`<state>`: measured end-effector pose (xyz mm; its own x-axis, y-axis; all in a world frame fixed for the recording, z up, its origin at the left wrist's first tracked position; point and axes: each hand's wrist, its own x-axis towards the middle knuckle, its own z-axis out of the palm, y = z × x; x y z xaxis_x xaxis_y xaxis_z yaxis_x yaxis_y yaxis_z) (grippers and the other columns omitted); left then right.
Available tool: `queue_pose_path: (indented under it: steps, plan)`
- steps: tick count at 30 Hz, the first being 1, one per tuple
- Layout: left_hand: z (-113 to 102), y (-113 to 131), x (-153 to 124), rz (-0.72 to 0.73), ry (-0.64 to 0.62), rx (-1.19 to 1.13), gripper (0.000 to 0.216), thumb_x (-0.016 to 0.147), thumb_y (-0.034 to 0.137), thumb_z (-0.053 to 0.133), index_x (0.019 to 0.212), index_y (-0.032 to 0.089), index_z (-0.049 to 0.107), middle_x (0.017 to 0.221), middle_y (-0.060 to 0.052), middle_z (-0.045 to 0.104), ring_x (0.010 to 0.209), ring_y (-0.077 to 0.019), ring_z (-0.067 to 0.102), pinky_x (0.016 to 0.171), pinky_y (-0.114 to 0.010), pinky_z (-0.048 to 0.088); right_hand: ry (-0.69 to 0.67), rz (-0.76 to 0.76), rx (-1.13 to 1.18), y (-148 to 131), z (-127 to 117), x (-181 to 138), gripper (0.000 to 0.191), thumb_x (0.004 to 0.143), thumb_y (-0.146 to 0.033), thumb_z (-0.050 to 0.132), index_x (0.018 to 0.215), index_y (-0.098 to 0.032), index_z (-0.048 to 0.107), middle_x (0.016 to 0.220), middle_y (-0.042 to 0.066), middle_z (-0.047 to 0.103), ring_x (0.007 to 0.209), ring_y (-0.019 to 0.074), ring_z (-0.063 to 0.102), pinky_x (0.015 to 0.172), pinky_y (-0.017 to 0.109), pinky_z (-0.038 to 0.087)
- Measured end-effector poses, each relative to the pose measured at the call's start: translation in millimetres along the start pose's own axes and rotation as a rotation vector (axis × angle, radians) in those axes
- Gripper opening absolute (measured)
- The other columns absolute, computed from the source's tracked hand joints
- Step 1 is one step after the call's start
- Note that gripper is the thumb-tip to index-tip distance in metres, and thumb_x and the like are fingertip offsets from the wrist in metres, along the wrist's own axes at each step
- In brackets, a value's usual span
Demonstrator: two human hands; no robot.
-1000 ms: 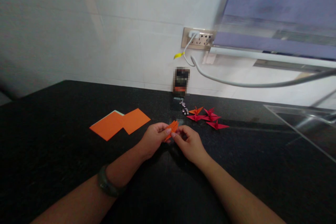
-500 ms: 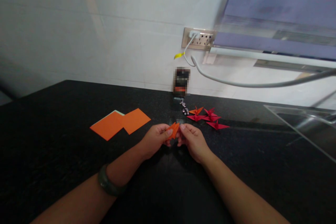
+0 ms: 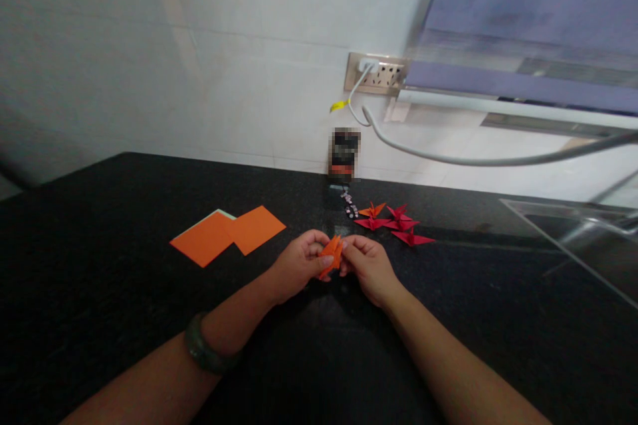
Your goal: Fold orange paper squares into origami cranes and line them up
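My left hand [image 3: 298, 265] and my right hand [image 3: 369, 267] meet just above a black stone counter [image 3: 100, 292] and pinch a small folded orange paper [image 3: 331, 254] between their fingertips. Most of the paper is hidden by my fingers. A dark bangle [image 3: 203, 348] sits on my left wrist. Flat orange paper sheets [image 3: 226, 233] lie on the counter to the left of my hands. Several finished paper cranes [image 3: 393, 221], mostly red with one orange, lie just beyond my right hand.
A small dark blurred object [image 3: 344, 153] stands against the white tiled wall. Above it, a wall socket [image 3: 376, 72] holds a white plug and cable [image 3: 448, 158]. A steel sink [image 3: 588, 239] lies at the right. A window frame fills the upper right.
The folded orange paper has been turned and drawn slightly closer between my fingertips. My two hands have come nearer to each other. Nothing else moved.
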<state>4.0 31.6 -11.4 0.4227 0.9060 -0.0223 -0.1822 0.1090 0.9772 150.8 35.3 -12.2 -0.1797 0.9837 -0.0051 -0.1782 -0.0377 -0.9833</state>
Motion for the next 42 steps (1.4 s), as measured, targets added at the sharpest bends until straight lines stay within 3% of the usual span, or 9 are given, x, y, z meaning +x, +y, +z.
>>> queue_pose_path:
  steps: [5,9,13,17,21,27,31,42]
  plan:
    - [2,0,-1,0.094,-0.025,0.091,0.036,0.069,0.024,0.062,0.1,0.018,0.044,0.059,0.005,0.057,0.052,-0.0095,0.054,0.051,-0.021,0.039,0.001,0.201,0.081,-1,0,1,0.012,0.063,-0.023,0.054,0.055,-0.014,0.053,0.039,-0.006,0.049,0.03,0.0039,0.038,0.031,0.015,0.034]
    - [5,0,-1,0.11,-0.013,0.118,0.028,0.068,0.023,0.062,0.094,0.015,0.053,0.069,-0.001,0.063,0.061,-0.012,0.058,0.058,-0.024,0.043,-0.03,0.28,0.074,-1,-2,2,0.014,0.062,-0.023,0.054,0.052,-0.015,0.05,0.038,-0.006,0.048,0.029,0.0034,0.036,0.029,0.015,0.034]
    - [6,1,0,0.111,0.018,0.137,0.017,0.068,0.022,0.061,0.083,0.014,0.058,0.078,-0.004,0.066,0.07,-0.0149,0.061,0.067,-0.027,0.045,0.005,0.183,0.088,0,-1,2,0.01,0.063,-0.023,0.059,0.066,-0.014,0.054,0.041,-0.007,0.047,0.032,0.0035,0.037,0.031,0.015,0.036]
    - [2,0,2,0.164,0.087,0.167,0.011,0.07,0.022,0.059,0.078,0.015,0.057,0.075,-0.003,0.064,0.071,-0.014,0.059,0.067,-0.026,0.044,0.037,0.002,0.122,-1,-1,1,0.033,0.064,-0.026,0.063,0.095,-0.019,0.055,0.055,-0.006,0.052,0.043,0.0064,0.046,0.037,0.017,0.042]
    - [-1,-2,2,0.205,0.112,0.221,0.008,0.069,0.021,0.06,0.075,0.016,0.058,0.07,-0.001,0.061,0.068,-0.0129,0.056,0.068,-0.026,0.044,-0.045,-0.039,0.008,-1,-4,0,0.023,0.067,-0.026,0.06,0.087,-0.017,0.063,0.071,0.0,0.058,0.054,0.0085,0.051,0.045,0.02,0.043]
    - [-4,-3,3,0.274,0.158,0.274,0.007,0.065,0.013,0.057,0.062,0.016,0.063,0.084,-0.004,0.057,0.076,-0.0147,0.055,0.066,-0.025,0.044,-0.055,-0.164,-0.092,-2,-4,-2,0.024,0.062,-0.014,0.057,0.084,-0.018,0.065,0.06,-0.004,0.051,0.051,0.0071,0.046,0.049,0.02,0.04]
    - [-5,-4,4,0.261,0.194,0.273,0.011,0.061,0.009,0.057,0.057,0.017,0.064,0.085,-0.004,0.057,0.081,-0.016,0.055,0.068,-0.026,0.045,-0.06,-0.223,-0.147,-4,-3,-2,0.028,0.06,-0.011,0.051,0.084,-0.019,0.065,0.065,-0.003,0.051,0.053,0.0076,0.046,0.049,0.02,0.041]
    - [-4,-7,5,0.24,0.248,0.195,0.006,0.061,0.012,0.061,0.061,0.016,0.065,0.086,-0.005,0.058,0.077,-0.0146,0.056,0.067,-0.026,0.046,-0.033,-0.215,-0.153,-3,-3,-2,0.029,0.06,-0.012,0.051,0.084,-0.018,0.065,0.063,-0.003,0.05,0.051,0.0075,0.045,0.049,0.021,0.04]
